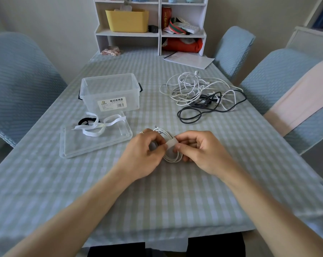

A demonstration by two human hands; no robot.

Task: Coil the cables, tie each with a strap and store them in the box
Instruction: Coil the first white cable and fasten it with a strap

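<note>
Both hands, left (pixel 147 151) and right (pixel 199 153), pinch a white strap (pixel 170 143) around the coiled white cable (pixel 172 156), holding its loops together; open clear box (pixel 110 93) waits beyond.

One box (pixel 110 93), one lid (pixel 93 143), three chairs (pixel 17 78) (blue-covered).

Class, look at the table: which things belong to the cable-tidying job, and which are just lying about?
Part of the job: coiled white cable held in both hands, white strap around it, tangled cables, clear box, lid, spare straps.

Lying about: papers, yellow bin, red can, chairs.
</note>
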